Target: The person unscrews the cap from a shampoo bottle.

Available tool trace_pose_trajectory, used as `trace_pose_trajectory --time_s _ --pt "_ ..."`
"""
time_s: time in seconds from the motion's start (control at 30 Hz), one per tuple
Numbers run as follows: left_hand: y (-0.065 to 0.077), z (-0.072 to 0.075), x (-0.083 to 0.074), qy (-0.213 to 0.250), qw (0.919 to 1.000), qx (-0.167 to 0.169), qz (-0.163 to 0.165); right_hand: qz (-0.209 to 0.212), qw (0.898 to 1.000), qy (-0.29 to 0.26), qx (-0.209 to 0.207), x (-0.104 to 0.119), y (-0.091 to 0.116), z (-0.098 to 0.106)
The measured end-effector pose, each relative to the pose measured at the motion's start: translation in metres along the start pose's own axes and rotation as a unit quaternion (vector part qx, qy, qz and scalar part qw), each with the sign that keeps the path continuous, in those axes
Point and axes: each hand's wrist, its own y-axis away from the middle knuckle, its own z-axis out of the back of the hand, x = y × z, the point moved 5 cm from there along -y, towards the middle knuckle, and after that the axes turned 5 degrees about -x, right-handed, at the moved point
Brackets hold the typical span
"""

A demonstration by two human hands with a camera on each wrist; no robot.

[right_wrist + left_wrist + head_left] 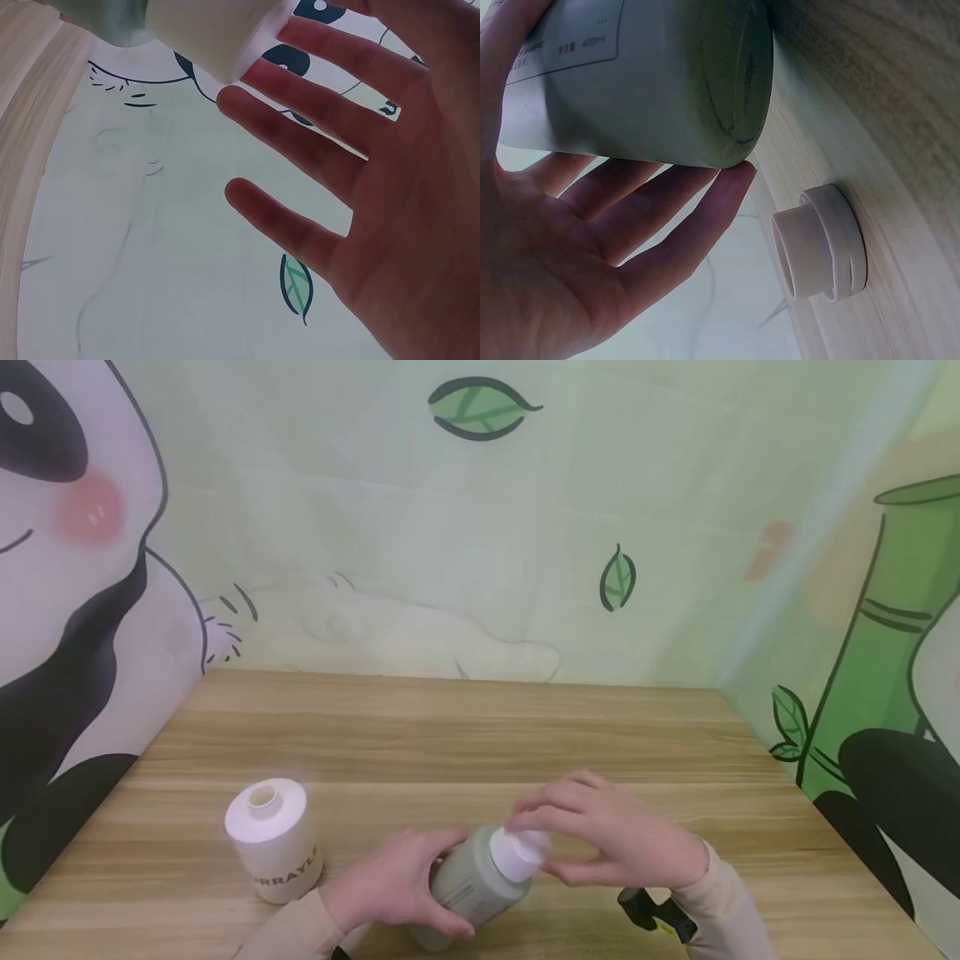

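Observation:
My left hand grips a grey-green bottle round its body, with the bottle tilted and its white cap toward the right. In the left wrist view, the bottle's base faces the camera, and fingers run beneath its side. My right hand is at the cap, fingertips along its top edge and thumb close below. From the right wrist, those fingers look spread and nearly straight; the cap's end is blurred there. The thumb's contact with the cap is unclear.
An uncapped white bottle with dark lettering stands on the left of the wooden table. A small white collar-shaped part sits on the table by my left hand. Behind hangs a cloth printed with pandas and leaves.

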Motion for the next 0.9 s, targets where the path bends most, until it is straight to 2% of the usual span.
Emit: trace_pose_trajectory --time_s 0.17,0.47,0.9 --pt "0.0 0.0004 -0.0003 0.0 1.0 -0.002 -0.002 -0.016 1.0 0.0 -0.001 -0.0017 0.0016 0.0008" --pt "0.0013 -0.0002 -0.0009 -0.001 1.0 -0.009 -0.004 -0.044 0.998 0.05 -0.016 -0.0048 0.0026 0.0023" --pt "0.0015 -0.0009 -0.0005 -0.003 1.0 -0.003 0.0 -0.005 0.999 0.045 -0.025 -0.0017 0.0011 0.0"
